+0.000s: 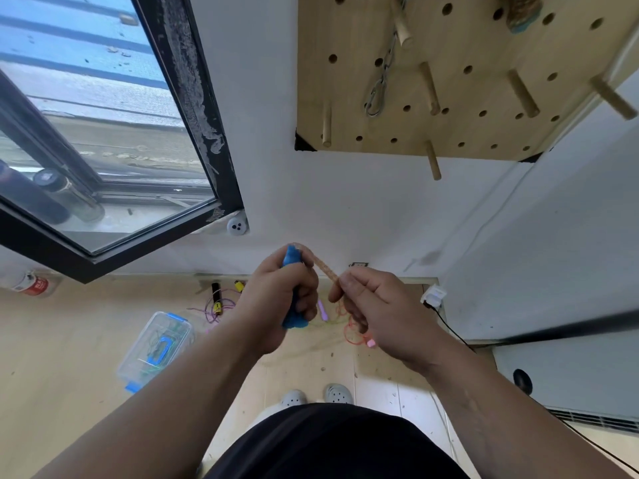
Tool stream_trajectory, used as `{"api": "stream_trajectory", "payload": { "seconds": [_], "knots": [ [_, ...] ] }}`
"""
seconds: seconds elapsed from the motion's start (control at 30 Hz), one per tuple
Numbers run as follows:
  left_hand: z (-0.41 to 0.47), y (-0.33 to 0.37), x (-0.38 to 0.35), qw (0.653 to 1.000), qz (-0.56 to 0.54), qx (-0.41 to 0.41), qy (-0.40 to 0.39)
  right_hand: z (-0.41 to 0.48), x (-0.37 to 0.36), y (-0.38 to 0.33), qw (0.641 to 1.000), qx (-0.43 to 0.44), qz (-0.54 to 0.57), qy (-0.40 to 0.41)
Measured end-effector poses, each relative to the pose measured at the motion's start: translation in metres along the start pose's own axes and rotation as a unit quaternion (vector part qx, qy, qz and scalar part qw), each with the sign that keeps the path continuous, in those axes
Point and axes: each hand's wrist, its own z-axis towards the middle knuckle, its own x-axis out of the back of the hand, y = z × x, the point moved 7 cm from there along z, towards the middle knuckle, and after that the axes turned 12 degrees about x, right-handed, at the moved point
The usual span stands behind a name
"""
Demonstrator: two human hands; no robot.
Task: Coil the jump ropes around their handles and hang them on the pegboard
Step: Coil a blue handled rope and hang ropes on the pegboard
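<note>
Jutting pegs (522, 93) overhead, wall (345, 202) below seemingly open

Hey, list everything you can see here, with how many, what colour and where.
pegboard: one, pale wood, wall upper right
pegs: several, wood, in pegboard
chain: one, metal, hanging on pegboard
window: one, black frame, left
clear box: one, blue clips, floor left
loose ropes: several, purple and red, floor
blue handle: at least one, in left hand
tan rope: one, between the hands
shoes: two, grey, bottom centre
left hand: one, gripping blue handle
right hand: one, pinching tan rope
</note>
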Motion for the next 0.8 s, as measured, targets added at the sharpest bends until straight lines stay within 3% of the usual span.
{"api": "stream_trajectory", "payload": {
  "seconds": [0.1,0.17,0.27,0.43,0.6,0.8],
  "knots": [
    [-0.001,0.002,-0.012,0.996,-0.085,0.02,-0.031,0.002,-0.014,-0.007,1.0,0.012,0.006,-0.013],
    [0.002,0.003,-0.009,0.994,-0.11,0.021,0.003,0.004,-0.018,-0.009,1.0,0.005,0.007,-0.002],
    [0.006,0.011,0.0,0.993,-0.088,-0.043,0.073,0.004,-0.02,-0.009,0.999,-0.022,0.014,0.018],
    [0.0,0.022,0.001,0.987,-0.042,-0.126,0.087,-0.002,-0.016,0.007,0.968,-0.119,0.187,0.114],
    [-0.009,0.028,-0.005,0.983,-0.113,-0.121,0.075,0.0,-0.02,0.002,0.982,-0.095,0.149,0.064],
    [-0.006,0.024,0.002,0.987,-0.092,-0.104,0.087,0.002,-0.024,-0.004,0.988,-0.072,0.127,0.048]
  ]
}}
